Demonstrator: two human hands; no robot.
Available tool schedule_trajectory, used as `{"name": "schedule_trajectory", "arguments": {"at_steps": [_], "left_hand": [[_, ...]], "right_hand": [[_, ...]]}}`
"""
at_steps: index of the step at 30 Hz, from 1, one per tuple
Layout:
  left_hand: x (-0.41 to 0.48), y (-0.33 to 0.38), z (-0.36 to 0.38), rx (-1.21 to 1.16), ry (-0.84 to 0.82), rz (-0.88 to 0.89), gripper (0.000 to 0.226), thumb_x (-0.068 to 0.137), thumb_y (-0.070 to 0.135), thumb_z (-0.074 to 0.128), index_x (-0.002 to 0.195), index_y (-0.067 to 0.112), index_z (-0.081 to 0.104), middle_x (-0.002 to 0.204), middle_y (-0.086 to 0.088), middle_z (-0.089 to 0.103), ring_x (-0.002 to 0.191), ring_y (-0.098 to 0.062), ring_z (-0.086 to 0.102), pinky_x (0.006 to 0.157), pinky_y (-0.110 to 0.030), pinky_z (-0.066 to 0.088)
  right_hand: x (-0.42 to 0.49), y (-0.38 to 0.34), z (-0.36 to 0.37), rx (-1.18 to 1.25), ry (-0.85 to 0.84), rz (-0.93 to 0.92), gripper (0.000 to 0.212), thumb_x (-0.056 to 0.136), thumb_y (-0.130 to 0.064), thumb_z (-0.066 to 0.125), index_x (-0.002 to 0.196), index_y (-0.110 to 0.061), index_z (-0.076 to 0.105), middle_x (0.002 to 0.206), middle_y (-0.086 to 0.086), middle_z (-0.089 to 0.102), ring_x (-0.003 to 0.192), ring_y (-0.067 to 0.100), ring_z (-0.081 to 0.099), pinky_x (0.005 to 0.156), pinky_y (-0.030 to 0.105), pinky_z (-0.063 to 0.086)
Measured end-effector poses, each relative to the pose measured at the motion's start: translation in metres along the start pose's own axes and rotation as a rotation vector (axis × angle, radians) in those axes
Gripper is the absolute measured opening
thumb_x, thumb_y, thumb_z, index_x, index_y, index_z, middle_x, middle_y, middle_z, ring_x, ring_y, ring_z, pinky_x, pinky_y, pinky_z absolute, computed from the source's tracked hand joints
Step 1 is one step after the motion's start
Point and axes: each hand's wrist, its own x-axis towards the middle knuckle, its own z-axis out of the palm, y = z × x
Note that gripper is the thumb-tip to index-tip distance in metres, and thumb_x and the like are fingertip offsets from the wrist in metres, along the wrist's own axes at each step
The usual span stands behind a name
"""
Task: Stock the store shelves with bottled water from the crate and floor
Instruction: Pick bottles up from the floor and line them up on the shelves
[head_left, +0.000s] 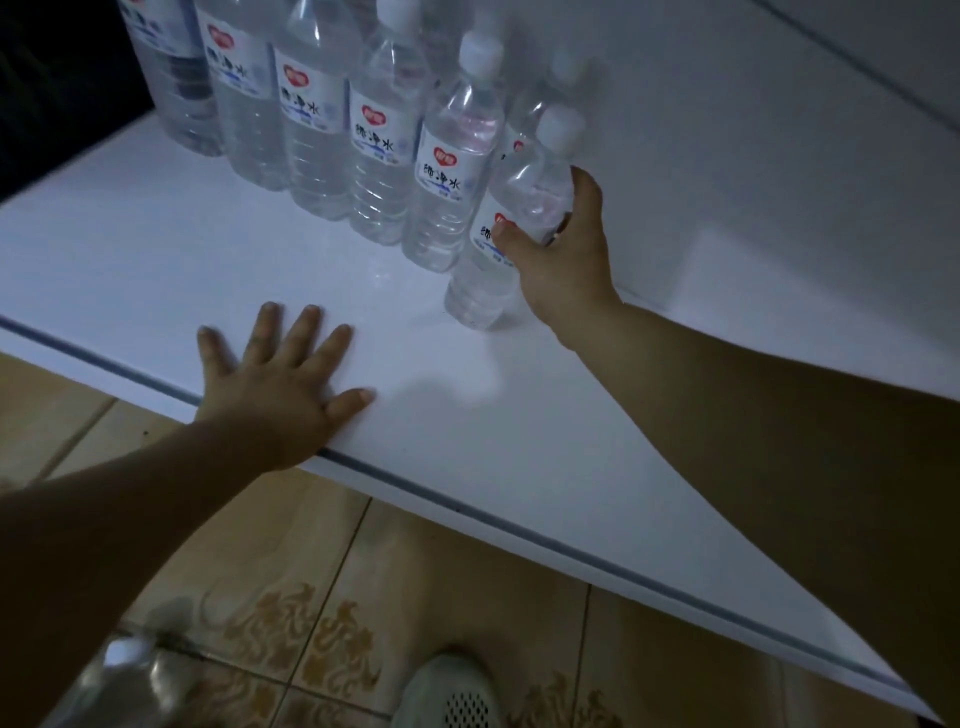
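A row of several clear water bottles (379, 156) with white labels and red heart logos stands along the back of the white shelf (467, 441). At the right end of the row my right hand (563, 254) grips the nearest water bottle (493, 260), which stands upright on the shelf, thumb on the label and fingers round its far side. My left hand (283, 379) rests flat on the shelf near its front edge, fingers spread, holding nothing. More bottles stand blurred behind the front row.
The shelf's white back wall (753, 156) rises at the right. Below the front edge lies a tiled floor (322, 623) with brown patterns. A blurred bottle (124, 675) lies on the floor at bottom left. A perforated white shoe (452, 691) shows at the bottom.
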Motion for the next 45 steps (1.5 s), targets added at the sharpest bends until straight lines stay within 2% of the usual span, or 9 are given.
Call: {"name": "schedule_trajectory", "arguments": {"at_steps": [5,10,17,22,29,32,36,41,45], "left_hand": [[0.0,-0.001,0.003,-0.004,0.005,-0.003,0.082,0.076,0.074,-0.008,0.148,0.038,-0.019,0.158,0.004,-0.024,0.145,-0.026,-0.023,0.112,-0.065,-0.003],[0.001,-0.001,0.003,-0.034,0.012,0.004,0.082,0.076,0.075,-0.007,0.149,0.038,-0.017,0.158,0.003,-0.023,0.145,-0.026,-0.023,0.111,-0.065,-0.005],[0.001,-0.004,-0.002,-0.073,-0.033,0.018,0.078,0.085,0.075,0.01,0.15,0.038,-0.013,0.159,0.005,-0.022,0.145,-0.025,-0.024,0.111,-0.065,-0.006],[-0.007,-0.018,-0.014,-0.094,-0.127,0.112,0.08,0.089,0.071,0.027,0.151,0.036,-0.009,0.158,0.003,-0.023,0.144,-0.022,-0.025,0.115,-0.058,-0.01],[-0.003,-0.023,-0.005,-0.074,-0.14,0.126,0.081,0.089,0.071,0.028,0.149,0.039,-0.015,0.155,0.004,-0.029,0.142,-0.021,-0.029,0.112,-0.055,-0.016],[-0.004,-0.024,-0.015,-0.128,-0.17,0.127,0.08,0.09,0.067,0.035,0.151,0.038,-0.007,0.158,0.004,-0.022,0.145,-0.021,-0.023,0.115,-0.055,-0.011],[-0.041,-0.027,-0.031,-0.416,-0.169,0.026,0.083,0.086,0.067,0.046,0.153,0.032,0.011,0.162,0.003,0.0,0.148,-0.018,0.0,0.119,-0.049,0.007],[-0.154,-0.065,-0.04,-0.688,-0.169,-0.205,0.078,0.088,0.051,0.059,0.152,0.026,0.023,0.161,0.0,0.014,0.147,-0.018,0.013,0.119,-0.037,0.016],[-0.273,-0.105,-0.019,-0.805,-0.227,-0.437,0.081,0.084,0.05,0.065,0.151,0.024,0.028,0.158,-0.003,0.024,0.141,-0.023,0.03,0.114,-0.035,0.025]], "right_hand": [[0.019,0.003,0.003,-0.03,0.006,-0.061,0.069,0.084,-0.015,0.072,0.141,-0.019,0.034,0.113,-0.012,0.057,0.103,0.009,0.06,0.095,0.031,0.05],[0.03,0.006,0.01,-0.069,0.05,-0.101,0.076,0.078,-0.025,0.07,0.144,-0.017,0.032,0.132,0.002,0.056,0.118,0.02,0.057,0.102,0.043,0.047],[0.038,0.005,0.008,-0.173,0.02,-0.104,0.077,0.087,-0.02,0.069,0.149,-0.017,0.024,0.133,-0.003,0.056,0.117,0.016,0.057,0.101,0.034,0.046],[0.037,0.006,0.009,-0.185,0.079,-0.119,0.076,0.086,-0.021,0.071,0.148,-0.019,0.026,0.135,-0.001,0.055,0.118,0.019,0.057,0.101,0.038,0.047],[0.041,0.01,0.01,-0.195,0.039,-0.059,0.086,0.083,-0.031,0.067,0.151,-0.025,0.016,0.142,-0.001,0.05,0.124,0.018,0.054,0.104,0.042,0.045],[0.038,-0.001,0.009,-0.212,-0.011,0.053,0.093,0.085,-0.031,0.07,0.154,-0.027,0.007,0.144,-0.002,0.047,0.123,0.016,0.052,0.104,0.034,0.043],[0.014,-0.028,0.009,-0.25,-0.014,0.142,0.098,0.078,-0.03,0.078,0.152,-0.021,0.014,0.144,0.006,0.041,0.124,0.021,0.051,0.106,0.04,0.043],[-0.073,-0.076,0.031,-0.424,-0.264,0.325,0.102,0.087,-0.043,0.068,0.155,-0.018,-0.004,0.158,0.013,0.014,0.141,0.028,0.029,0.11,0.033,0.029],[-0.167,-0.116,0.073,-0.445,-0.568,0.329,0.092,0.09,-0.047,0.063,0.155,-0.012,0.007,0.158,0.011,0.023,0.139,0.029,0.034,0.107,0.033,0.034]]}}
